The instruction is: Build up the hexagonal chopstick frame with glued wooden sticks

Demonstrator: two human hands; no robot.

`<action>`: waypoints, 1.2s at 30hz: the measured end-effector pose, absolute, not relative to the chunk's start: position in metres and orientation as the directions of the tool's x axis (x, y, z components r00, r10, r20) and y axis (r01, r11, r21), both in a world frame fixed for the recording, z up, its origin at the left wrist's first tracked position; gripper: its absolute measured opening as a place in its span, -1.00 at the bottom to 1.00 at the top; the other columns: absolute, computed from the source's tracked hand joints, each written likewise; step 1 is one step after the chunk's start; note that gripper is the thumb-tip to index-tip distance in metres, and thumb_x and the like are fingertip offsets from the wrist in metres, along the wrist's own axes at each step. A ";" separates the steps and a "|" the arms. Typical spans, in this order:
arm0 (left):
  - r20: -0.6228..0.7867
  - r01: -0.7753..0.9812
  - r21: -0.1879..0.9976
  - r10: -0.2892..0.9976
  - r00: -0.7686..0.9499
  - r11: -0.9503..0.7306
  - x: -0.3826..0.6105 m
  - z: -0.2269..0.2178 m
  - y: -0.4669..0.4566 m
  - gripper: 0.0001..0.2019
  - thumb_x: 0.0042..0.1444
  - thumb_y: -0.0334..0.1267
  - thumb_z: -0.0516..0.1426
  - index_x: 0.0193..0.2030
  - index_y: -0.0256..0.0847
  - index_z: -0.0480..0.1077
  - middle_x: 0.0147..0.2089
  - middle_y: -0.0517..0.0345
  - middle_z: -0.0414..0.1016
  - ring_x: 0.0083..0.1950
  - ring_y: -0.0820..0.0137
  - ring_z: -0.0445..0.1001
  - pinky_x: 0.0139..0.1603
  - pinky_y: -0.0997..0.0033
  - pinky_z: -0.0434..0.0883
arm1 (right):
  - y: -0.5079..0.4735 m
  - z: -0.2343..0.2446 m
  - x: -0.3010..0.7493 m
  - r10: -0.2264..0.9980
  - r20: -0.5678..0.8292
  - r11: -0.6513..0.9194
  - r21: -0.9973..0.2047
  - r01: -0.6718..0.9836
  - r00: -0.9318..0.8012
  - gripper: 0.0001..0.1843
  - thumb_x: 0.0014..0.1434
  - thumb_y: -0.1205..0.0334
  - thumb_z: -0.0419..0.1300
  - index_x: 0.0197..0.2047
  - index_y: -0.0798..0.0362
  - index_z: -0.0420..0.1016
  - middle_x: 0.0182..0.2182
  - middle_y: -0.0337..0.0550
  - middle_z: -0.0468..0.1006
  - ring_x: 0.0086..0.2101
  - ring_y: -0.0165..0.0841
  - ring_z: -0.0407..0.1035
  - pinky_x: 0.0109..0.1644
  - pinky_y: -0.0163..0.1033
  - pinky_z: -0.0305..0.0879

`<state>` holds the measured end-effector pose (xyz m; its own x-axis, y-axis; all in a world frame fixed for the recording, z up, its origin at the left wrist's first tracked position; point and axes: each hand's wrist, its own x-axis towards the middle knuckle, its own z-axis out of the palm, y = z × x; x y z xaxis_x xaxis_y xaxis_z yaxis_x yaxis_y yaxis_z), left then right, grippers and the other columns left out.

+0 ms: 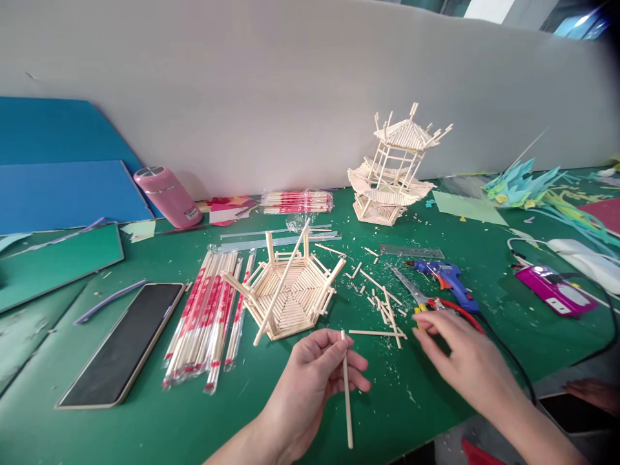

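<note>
Left fingers (335, 353) pinching a stick (347, 403), right fingers (433, 321) (curled) by scissors (409, 284)

Left hand (317, 363) pinching, right hand (460, 355) loosely bent

Nothing can be read — red print (208, 300) on the wrappers (201, 329), label (191, 213) on the pink bottle (168, 199) — all too small.

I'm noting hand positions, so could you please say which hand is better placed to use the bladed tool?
Probably the right hand: its fingers are by the bladed tool, while the left hand holds a wooden stick.
</note>
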<state>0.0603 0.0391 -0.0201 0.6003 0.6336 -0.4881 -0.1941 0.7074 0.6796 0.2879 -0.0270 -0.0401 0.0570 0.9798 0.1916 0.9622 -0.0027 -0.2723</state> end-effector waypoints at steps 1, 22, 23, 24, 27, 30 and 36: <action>-0.491 -0.196 0.681 0.638 0.593 0.706 0.060 -0.021 0.039 -0.84 0.09 -0.21 0.08 -0.36 -0.27 0.24 -0.41 0.08 0.48 -0.48 0.45 0.45 -0.35 0.41 0.29 | -0.023 -0.040 0.278 0.987 0.161 0.064 -0.294 0.954 -0.016 -0.81 0.19 0.26 -0.05 -0.13 0.03 0.28 -0.23 -0.08 0.44 -0.22 -0.29 0.35 -0.15 -0.20 0.27; -0.490 -0.222 0.746 0.743 0.457 0.628 0.068 -0.024 0.037 -0.80 -0.05 -0.18 0.19 -0.48 -0.30 0.39 -0.59 0.25 0.28 -0.53 0.56 0.17 -0.42 0.51 0.15 | 0.004 -0.014 0.231 0.858 -0.422 -0.373 -0.904 0.210 -0.293 -0.79 0.12 0.14 0.07 -0.41 0.13 0.32 -0.61 -0.33 0.33 -0.60 -0.53 0.27 -0.56 -0.45 0.14; -0.482 -0.215 0.754 0.744 0.463 0.621 0.068 -0.023 0.037 -0.80 -0.04 -0.18 0.18 -0.48 -0.30 0.39 -0.60 0.26 0.27 -0.54 0.55 0.17 -0.42 0.51 0.15 | 0.003 -0.013 0.229 0.858 -0.421 -0.374 -0.905 0.204 -0.296 -0.79 0.12 0.15 0.07 -0.41 0.13 0.33 -0.61 -0.32 0.33 -0.59 -0.53 0.27 -0.55 -0.46 0.14; -0.473 -0.209 0.761 0.745 0.470 0.614 0.068 -0.023 0.037 -0.80 -0.03 -0.18 0.18 -0.49 -0.30 0.38 -0.61 0.26 0.26 -0.54 0.55 0.17 -0.42 0.51 0.15 | 0.003 -0.012 0.227 0.857 -0.419 -0.372 -0.906 0.202 -0.300 -0.79 0.12 0.15 0.07 -0.41 0.14 0.35 -0.61 -0.32 0.34 -0.59 -0.54 0.27 -0.55 -0.46 0.13; -0.450 -0.206 0.777 0.754 0.479 0.594 0.068 -0.023 0.036 -0.80 -0.01 -0.19 0.17 -0.51 -0.30 0.37 -0.63 0.27 0.26 -0.55 0.54 0.18 -0.42 0.50 0.15 | 0.003 -0.011 0.223 0.860 -0.409 -0.358 -0.910 0.208 -0.306 -0.80 0.10 0.18 0.10 -0.41 0.15 0.39 -0.58 -0.31 0.36 -0.59 -0.55 0.27 -0.53 -0.46 0.13; -0.448 -0.206 0.782 0.761 0.469 0.588 0.068 -0.022 0.037 -0.81 0.00 -0.21 0.16 -0.51 -0.30 0.37 -0.64 0.27 0.26 -0.54 0.54 0.19 -0.41 0.50 0.17 | 0.005 -0.010 0.220 0.865 -0.397 -0.345 -0.914 0.213 -0.305 -0.82 0.07 0.19 0.14 -0.40 0.14 0.43 -0.58 -0.31 0.36 -0.59 -0.56 0.26 -0.53 -0.46 0.13; -0.451 -0.222 0.781 0.774 0.445 0.584 0.069 -0.021 0.038 -0.84 -0.03 -0.26 0.18 -0.52 -0.30 0.36 -0.66 0.28 0.27 -0.56 0.54 0.20 -0.44 0.50 0.17 | 0.009 -0.008 0.219 0.860 -0.411 -0.350 -0.906 0.239 -0.301 -0.83 0.09 0.21 0.12 -0.39 0.13 0.46 -0.58 -0.31 0.38 -0.61 -0.57 0.26 -0.54 -0.47 0.14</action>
